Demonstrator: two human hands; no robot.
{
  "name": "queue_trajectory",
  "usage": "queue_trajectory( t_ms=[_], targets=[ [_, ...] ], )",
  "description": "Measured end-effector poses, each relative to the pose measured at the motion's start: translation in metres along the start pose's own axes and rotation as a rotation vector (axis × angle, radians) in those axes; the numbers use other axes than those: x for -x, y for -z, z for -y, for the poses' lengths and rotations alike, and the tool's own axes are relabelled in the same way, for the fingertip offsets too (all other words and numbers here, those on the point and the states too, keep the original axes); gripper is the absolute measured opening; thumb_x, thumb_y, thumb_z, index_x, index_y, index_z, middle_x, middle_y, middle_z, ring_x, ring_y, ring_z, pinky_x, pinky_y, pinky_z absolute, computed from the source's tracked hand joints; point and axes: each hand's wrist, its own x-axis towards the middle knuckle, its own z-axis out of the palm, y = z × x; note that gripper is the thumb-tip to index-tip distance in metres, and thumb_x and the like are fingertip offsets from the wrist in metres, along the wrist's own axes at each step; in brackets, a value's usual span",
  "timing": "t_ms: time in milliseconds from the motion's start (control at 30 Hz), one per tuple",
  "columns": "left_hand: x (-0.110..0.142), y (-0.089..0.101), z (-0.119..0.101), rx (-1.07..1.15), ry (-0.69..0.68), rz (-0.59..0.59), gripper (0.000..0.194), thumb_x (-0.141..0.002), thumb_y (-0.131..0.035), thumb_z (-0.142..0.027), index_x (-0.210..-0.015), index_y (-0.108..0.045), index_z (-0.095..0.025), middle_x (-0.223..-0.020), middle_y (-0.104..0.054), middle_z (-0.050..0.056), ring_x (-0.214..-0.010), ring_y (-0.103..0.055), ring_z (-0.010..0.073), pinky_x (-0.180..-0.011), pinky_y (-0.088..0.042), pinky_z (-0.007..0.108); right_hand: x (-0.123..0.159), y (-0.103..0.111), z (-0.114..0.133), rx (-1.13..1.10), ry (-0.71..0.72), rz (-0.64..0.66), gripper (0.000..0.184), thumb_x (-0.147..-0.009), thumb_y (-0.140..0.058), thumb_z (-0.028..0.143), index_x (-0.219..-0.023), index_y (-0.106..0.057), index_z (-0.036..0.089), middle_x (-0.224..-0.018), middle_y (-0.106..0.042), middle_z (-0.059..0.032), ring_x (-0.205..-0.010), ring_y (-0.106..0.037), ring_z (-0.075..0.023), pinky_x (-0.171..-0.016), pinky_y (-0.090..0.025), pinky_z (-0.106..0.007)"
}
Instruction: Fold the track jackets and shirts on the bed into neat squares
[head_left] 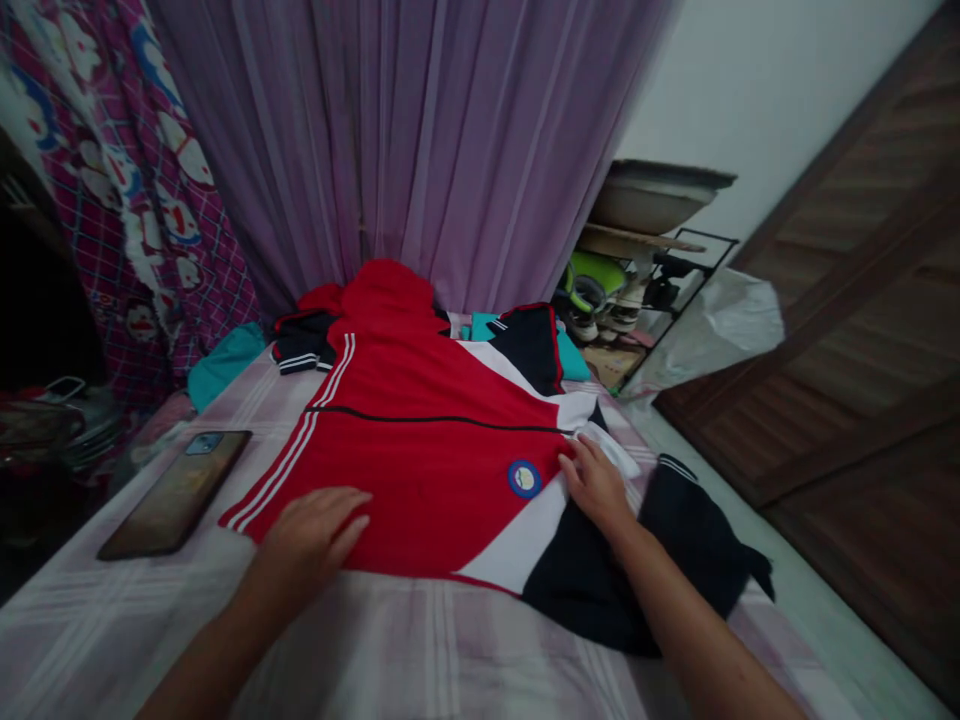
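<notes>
At upper left of the frame, a cartoon-print curtain (180, 190) hangs beside a plain purple curtain (450, 130). At centre left, a phone (176, 495) lies face down on a plaid cloth (405, 640).

Just right of it, the person's left hand (319, 520) is palm down over the lower left edge of a red, white and navy jacket (427, 490); its grip is loose and wide, with nothing visibly held. The jacket lies flat across the centre, its black zip (450, 420) running sideways and a round badge (524, 479) near the right end.

Right of centre, the right hand (596, 485) touches the collar end of the zip, fingers bent; whether its grip pinches anything cannot be told. The step in hand seems to be straightening the jacket; the next move likely calls for a firmer hold on the fabric. At far right stands a dark wooden door (847, 400).
</notes>
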Motion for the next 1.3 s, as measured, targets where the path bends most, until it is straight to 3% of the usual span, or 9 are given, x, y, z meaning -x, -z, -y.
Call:
queue_trajectory(
  t_ms=[133, 267, 433, 633, 800, 900, 1000, 1100, 1300],
  targets=[
    [-0.007, -0.018, -0.02, 0.088, -0.072, 0.3, 0.048, -0.082, -0.063, -0.052, -0.127, -0.065, -0.037, -0.143, -0.058, 0.006, -0.134, -0.05, 0.0298, -0.114, -0.035, 0.054, 0.009, 0.029, -0.035, 0.09, -0.342, 0.076, 0.052, -0.094, -0.042, 0.043, -0.136, -0.055, 0.016, -0.144, -0.052, -0.0176, -0.131, -0.051, -0.031, -0.103, -0.045, -0.043],
    [-0.011, -0.015, -0.018, 0.112, -0.107, 0.409, 0.065, -0.073, -0.069, -0.062, -0.134, -0.059, -0.04, -0.155, -0.044, 0.008, -0.143, -0.037, 0.0356, -0.115, -0.025, 0.062, 0.004, 0.044, -0.043, 0.016, -0.557, 0.247, 0.066, -0.093, -0.041, 0.057, -0.144, -0.047, 0.015, -0.135, -0.06, -0.0171, -0.121, -0.059, -0.0306, -0.097, -0.047, -0.04],
    [-0.01, -0.004, -0.024, 0.12, -0.067, 0.43, 0.033, -0.092, -0.049, -0.047, -0.111, -0.074, -0.038, -0.151, -0.049, 0.004, -0.144, -0.038, 0.0307, -0.116, -0.021, 0.064, -0.002, 0.059, -0.052, 0.016, -0.531, 0.264, 0.037, -0.088, -0.048, 0.035, -0.115, -0.07, 0.025, -0.113, -0.073, -0.0093, -0.104, -0.067, -0.0273, -0.079, -0.05, -0.032],
    [-0.01, 0.003, -0.028, 0.205, -0.112, 0.493, 0.035, -0.093, -0.048, -0.047, -0.086, -0.077, -0.03, -0.139, -0.062, 0.006, -0.136, -0.049, 0.0282, -0.116, -0.027, 0.059, 0.0, 0.074, -0.074, 0.134, -0.552, 0.359, 0.038, -0.082, -0.048, 0.018, -0.108, -0.075, 0.025, -0.116, -0.072, -0.011, -0.108, -0.066, -0.0296, -0.083, -0.05, -0.036],
    [-0.025, 0.009, -0.023, 0.314, -0.077, 0.489, 0.041, -0.091, -0.046, -0.053, -0.077, -0.075, -0.027, -0.123, -0.072, 0.006, -0.12, -0.063, 0.0239, -0.104, -0.048, 0.038, -0.05, 0.07, -0.066, 0.045, -0.491, 0.204, 0.04, -0.091, -0.045, 0.028, -0.123, -0.069, 0.025, -0.123, -0.07, -0.0098, -0.114, -0.064, -0.0274, -0.091, -0.049, -0.035],
    [-0.043, 0.01, -0.025, 0.328, -0.004, 0.35, 0.041, -0.092, -0.045, -0.051, -0.085, -0.076, -0.026, -0.114, -0.075, 0.006, -0.107, -0.069, 0.021, -0.096, -0.053, 0.033, -0.091, 0.055, -0.056, 0.002, -0.472, 0.245, 0.053, -0.092, -0.049, 0.043, -0.139, -0.055, 0.019, -0.124, -0.069, -0.0134, -0.116, -0.063, -0.0296, -0.093, -0.048, -0.038],
    [-0.062, 0.0, -0.026, 0.237, -0.023, 0.238, 0.038, -0.091, -0.048, -0.05, -0.1, -0.077, -0.028, -0.12, -0.073, 0.006, -0.113, -0.066, 0.0223, -0.102, -0.051, 0.038, -0.119, 0.036, -0.05, 0.047, -0.445, 0.314, 0.053, -0.087, -0.06, 0.043, -0.132, -0.059, 0.014, -0.123, -0.068, -0.0177, -0.115, -0.063, -0.0311, -0.09, -0.048, -0.037],
    [-0.07, -0.02, -0.025, 0.118, -0.071, 0.274, 0.039, -0.091, -0.048, -0.049, -0.116, -0.072, -0.03, -0.134, -0.065, 0.007, -0.127, -0.058, 0.026, -0.109, -0.044, 0.049, -0.133, 0.019, -0.052, 0.079, -0.445, 0.326, 0.036, -0.092, -0.053, 0.032, -0.119, -0.066, 0.01, -0.121, -0.067, -0.0224, -0.114, -0.064, -0.0309, -0.089, -0.048, -0.037],
    [-0.059, -0.048, -0.026, -0.04, -0.166, 0.291, 0.049, -0.092, -0.051, -0.052, -0.137, -0.058, -0.034, -0.151, -0.049, 0.008, -0.141, -0.043, 0.0296, -0.116, -0.03, 0.058, -0.131, 0.012, -0.054, 0.091, -0.419, 0.278, 0.046, -0.094, -0.049, 0.032, -0.134, -0.053, 0.009, -0.122, -0.066, -0.023, -0.116, -0.062, -0.031, -0.091, -0.047, -0.038]
  ],
)
